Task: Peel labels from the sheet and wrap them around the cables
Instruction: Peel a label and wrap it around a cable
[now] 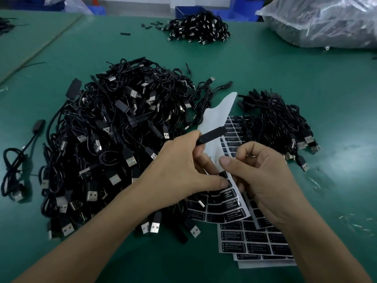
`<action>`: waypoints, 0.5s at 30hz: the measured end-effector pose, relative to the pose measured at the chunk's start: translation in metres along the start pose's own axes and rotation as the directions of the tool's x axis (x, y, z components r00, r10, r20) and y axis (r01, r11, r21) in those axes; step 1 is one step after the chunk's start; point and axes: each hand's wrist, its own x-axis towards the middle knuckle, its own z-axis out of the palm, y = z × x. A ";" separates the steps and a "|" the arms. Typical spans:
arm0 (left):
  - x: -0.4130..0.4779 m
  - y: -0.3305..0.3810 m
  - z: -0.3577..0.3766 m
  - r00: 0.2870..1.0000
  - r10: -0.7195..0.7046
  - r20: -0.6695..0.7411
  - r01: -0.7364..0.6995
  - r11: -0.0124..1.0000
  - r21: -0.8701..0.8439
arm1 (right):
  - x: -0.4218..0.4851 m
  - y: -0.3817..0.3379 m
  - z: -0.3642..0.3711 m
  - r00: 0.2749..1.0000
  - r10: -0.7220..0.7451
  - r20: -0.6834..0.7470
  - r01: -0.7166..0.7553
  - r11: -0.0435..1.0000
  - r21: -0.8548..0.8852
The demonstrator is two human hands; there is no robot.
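Observation:
My left hand (pixel 183 170) grips a black cable controller (pixel 212 134) that sticks out up and to the right, and its lower fingers press on a curled label sheet (pixel 224 209). My right hand (pixel 259 172) pinches the edge of that sheet with thumb and forefinger, where a black label is. The sheet's bare white backing (pixel 220 111) curls upward behind the controller. More flat label sheets (pixel 259 242) lie under my right wrist. A big heap of black USB cables (pixel 114 135) lies to the left.
A smaller bundle of cables (pixel 279 119) lies at the right of the sheets. Another cable pile (pixel 200 27) sits far back, beside a clear plastic bag (pixel 326 19) of parts. A single cable (pixel 18 160) lies at the far left on the green mat (pixel 285 74).

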 end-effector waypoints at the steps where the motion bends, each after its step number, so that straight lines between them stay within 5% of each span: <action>1: 0.000 0.000 0.000 1.000 -0.005 0.001 0.005 1.000 -0.007 | 0.000 0.000 0.000 1.000 0.004 0.011 -0.004 1.000 0.000; 15: 0.002 -0.005 0.000 1.000 -0.011 -0.022 0.010 1.000 -0.005 | -0.003 -0.003 -0.005 0.994 0.036 0.106 -0.032 0.999 -0.035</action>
